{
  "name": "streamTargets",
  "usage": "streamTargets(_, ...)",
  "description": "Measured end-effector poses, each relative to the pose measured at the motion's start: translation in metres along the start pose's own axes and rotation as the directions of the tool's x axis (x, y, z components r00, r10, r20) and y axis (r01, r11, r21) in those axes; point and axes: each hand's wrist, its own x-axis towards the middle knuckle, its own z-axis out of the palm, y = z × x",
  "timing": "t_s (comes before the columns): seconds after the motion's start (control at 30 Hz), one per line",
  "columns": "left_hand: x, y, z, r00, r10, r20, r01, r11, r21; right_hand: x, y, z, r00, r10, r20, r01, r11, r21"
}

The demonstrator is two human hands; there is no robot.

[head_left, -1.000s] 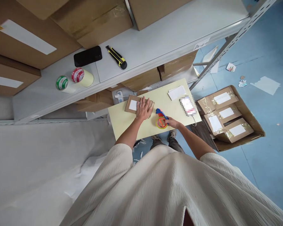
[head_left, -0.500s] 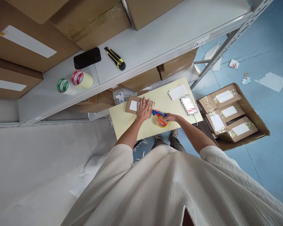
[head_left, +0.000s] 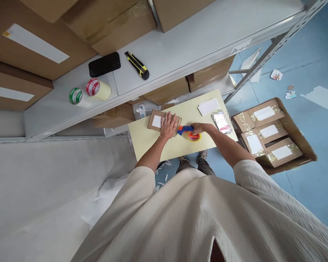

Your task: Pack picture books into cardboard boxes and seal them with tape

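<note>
Head view, centre: your left hand [head_left: 168, 126] spreads flat on a box [head_left: 155, 121], long axis dipping rightward; right hand [head_left: 199, 128] grips a left-pointing dispenser [head_left: 186, 128].

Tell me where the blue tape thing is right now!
In the head view, the blue tape dispenser is in the person's right grip, over the pale yellow table, beside the right end of the small cardboard box.
</note>
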Motion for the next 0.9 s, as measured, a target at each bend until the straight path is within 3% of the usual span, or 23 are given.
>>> streamTargets(0.07, 0.000, 0.000, 0.000, 1.000, -0.001, -0.007, 0.001, 1.000, -0.012, -0.001, -0.010, 0.005, 0.998, -0.002, 0.061, 0.008, 0.996, -0.084)
streamTargets(0.17, -0.001, 0.001, 0.000, 1.000, -0.003, -0.016, 0.003, 0.999, -0.032, -0.003, -0.015, 0.016, 0.999, -0.022, 0.043, 0.022, 1.000, 0.005)
streamTargets(0.3, -0.001, 0.000, 0.002, 0.999, 0.011, -0.032, -0.013, 0.998, -0.069, -0.014, 0.002, 0.018, 0.999, 0.033, -0.007, -0.032, 0.998, 0.062)
streamTargets(0.47, 0.001, 0.000, 0.003, 0.998, -0.009, -0.057, 0.001, 0.990, -0.141, -0.046, 0.028, 0.014, 0.982, 0.112, -0.155, -0.068, 0.962, 0.263)
streamTargets(0.63, -0.005, 0.009, 0.011, 0.989, -0.105, -0.105, 0.083, 0.978, -0.190, -0.081, 0.033, 0.030, 0.960, 0.133, -0.246, 0.014, 0.857, 0.515)
streamTargets(0.8, -0.023, 0.015, 0.027, 0.936, -0.323, -0.140, 0.266, 0.909, -0.321, -0.099, 0.023, 0.053, 0.883, 0.263, -0.388, 0.049, 0.771, 0.635)
streamTargets(0.9, -0.037, 0.008, 0.030, 0.928, -0.345, -0.143, 0.257, 0.867, -0.426, -0.104, 0.011, 0.060, 0.830, 0.287, -0.478, 0.068, 0.799, 0.597)
